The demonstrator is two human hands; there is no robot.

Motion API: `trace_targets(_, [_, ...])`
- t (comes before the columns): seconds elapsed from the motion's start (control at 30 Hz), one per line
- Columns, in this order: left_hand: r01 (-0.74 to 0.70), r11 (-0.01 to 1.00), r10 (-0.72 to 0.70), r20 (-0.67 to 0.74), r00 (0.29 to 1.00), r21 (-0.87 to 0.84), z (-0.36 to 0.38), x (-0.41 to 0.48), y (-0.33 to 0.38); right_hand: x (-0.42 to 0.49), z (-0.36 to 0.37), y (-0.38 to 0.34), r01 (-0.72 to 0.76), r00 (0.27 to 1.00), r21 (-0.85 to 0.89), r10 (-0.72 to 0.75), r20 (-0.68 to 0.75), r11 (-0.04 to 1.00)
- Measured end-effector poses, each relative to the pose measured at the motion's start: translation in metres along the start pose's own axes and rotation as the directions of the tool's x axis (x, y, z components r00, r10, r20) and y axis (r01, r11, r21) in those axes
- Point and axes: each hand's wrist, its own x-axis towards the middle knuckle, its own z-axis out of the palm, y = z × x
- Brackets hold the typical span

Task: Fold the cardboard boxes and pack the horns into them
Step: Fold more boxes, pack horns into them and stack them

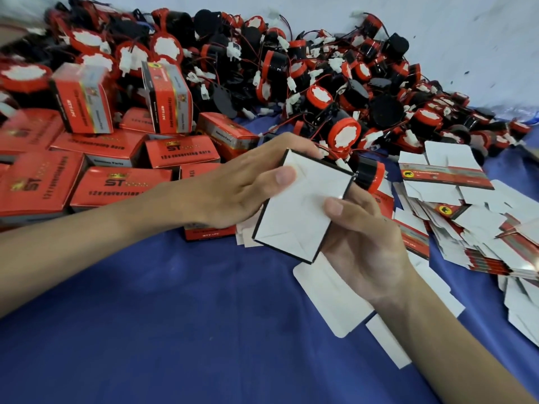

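Two bare forearms reach in from the bottom corners over a blue cloth [175, 330] that covers the work surface. Between them, just past a loose white flap [329, 301] lying on the cloth, both hands hold one cardboard box [300, 205] above the surface. The box shows its white, unprinted end to the camera, with thin dark edges and a diagonal crease where the flaps fold over one another. The left hand [233, 185] grips it from the left, thumb laid flat on the white face and fingers curled over the far top edge. The right hand [361, 237] grips it from below and to the right, thumb pressed on the face and fingers wrapped behind. A horn [369, 173], black with a red rim, shows just beyond the box's upper right corner; whether it touches the box cannot be told.

To the right lies a fanned stack of flat box blanks [478, 228], white inside with red printed strips. To the left sit finished red boxes [122, 188], some lying flat and two standing upright behind them. Farthest back, a large heap of horns [320, 80] with red and black wires and white connectors spreads against a white wall [466, 30].
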Motion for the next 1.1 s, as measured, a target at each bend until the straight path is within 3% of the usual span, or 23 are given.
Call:
trace_targets(0.03, [-0.055, 0.998, 0.055, -0.009, 0.998, -0.007, 0.000, 0.003, 0.004, 0.000, 0.000, 0.001, 0.077, 0.996, -0.142, -0.082, -0.028, 0.987])
trace_targets(0.07, [-0.083, 0.997, 0.082, -0.027, 0.996, -0.008, -0.001, 0.004, 0.007, 0.000, -0.001, 0.002, 0.156, 0.980, -0.388, -0.192, -0.057, 0.908])
trace_targets(0.1, [-0.084, 0.996, 0.083, -0.050, 0.995, -0.014, -0.002, 0.005, 0.010, 0.002, -0.002, 0.004, 0.217, 0.949, -0.644, -0.314, -0.038, 0.733])
trace_targets(0.13, [-0.085, 0.996, 0.084, -0.069, 0.994, -0.019, -0.003, 0.004, 0.011, 0.002, -0.004, 0.007, 0.240, 0.896, -0.871, -0.443, 0.030, 0.428])
trace_targets(0.17, [-0.093, 0.995, 0.091, -0.080, 0.993, -0.021, -0.004, 0.003, 0.011, 0.003, -0.005, 0.010, 0.237, 0.851, -0.960, -0.508, 0.132, 0.148])
trace_targets(0.2, [-0.100, 0.995, 0.099, -0.081, 0.992, -0.012, -0.004, 0.002, 0.010, 0.004, -0.008, 0.014, 0.239, 0.831, -0.970, -0.509, 0.226, -0.040])
trace_targets(0.23, [-0.101, 0.995, 0.101, -0.071, 0.992, 0.012, -0.004, 0.001, 0.009, 0.005, -0.010, 0.018, 0.242, 0.827, -0.960, -0.487, 0.281, -0.142])
trace_targets(0.37, [0.023, 0.979, -0.028, 0.022, 0.999, 0.204, -0.002, 0.003, 0.012, 0.009, -0.017, 0.023, 0.376, 0.832, -0.870, -0.297, 0.468, -0.319])
trace_targets(0.43, [0.074, 0.970, -0.086, 0.040, 0.996, 0.231, -0.001, 0.004, 0.011, 0.009, -0.023, 0.018, 0.408, 0.803, -0.855, -0.319, 0.503, -0.321])
trace_targets(0.53, [0.110, 0.965, -0.101, -0.052, 0.994, 0.237, -0.001, 0.005, 0.009, 0.007, -0.033, 0.001, 0.374, 0.691, -0.905, -0.590, 0.417, -0.201])
trace_targets(0.6, [0.148, 0.968, -0.121, -0.139, 0.983, 0.204, -0.003, 0.005, 0.008, 0.011, -0.042, -0.009, 0.222, 0.647, -0.955, -0.704, 0.294, -0.195])
trace_targets(0.63, [0.173, 0.966, -0.141, -0.170, 0.975, 0.191, -0.003, 0.005, 0.008, 0.013, -0.048, -0.011, 0.115, 0.672, -0.979, -0.712, 0.203, -0.170])
trace_targets(0.73, [0.240, 0.952, -0.197, -0.216, 0.956, 0.192, -0.003, 0.006, 0.009, 0.019, -0.066, -0.015, -0.175, 0.847, -0.983, -0.502, -0.175, 0.049])
trace_targets(0.83, [0.265, 0.940, -0.214, -0.235, 0.948, 0.213, -0.002, 0.006, 0.007, 0.022, -0.084, -0.020, -0.255, 0.913, -0.936, -0.258, -0.316, 0.244])
trace_targets(0.87, [0.264, 0.938, -0.211, -0.234, 0.949, 0.224, -0.002, 0.006, 0.006, 0.023, -0.088, -0.020, -0.253, 0.914, -0.935, -0.255, -0.315, 0.248])
trace_targets(1.0, [0.238, 0.932, -0.179, -0.225, 0.958, 0.273, -0.001, 0.005, 0.004, 0.025, -0.103, -0.016, -0.326, 0.871, -0.940, -0.356, -0.339, 0.097])
trace_targets(1.1, [0.231, 0.931, -0.171, -0.223, 0.960, 0.282, -0.001, 0.005, 0.004, 0.025, -0.105, -0.014, -0.328, 0.858, -0.929, -0.357, -0.369, 0.171])
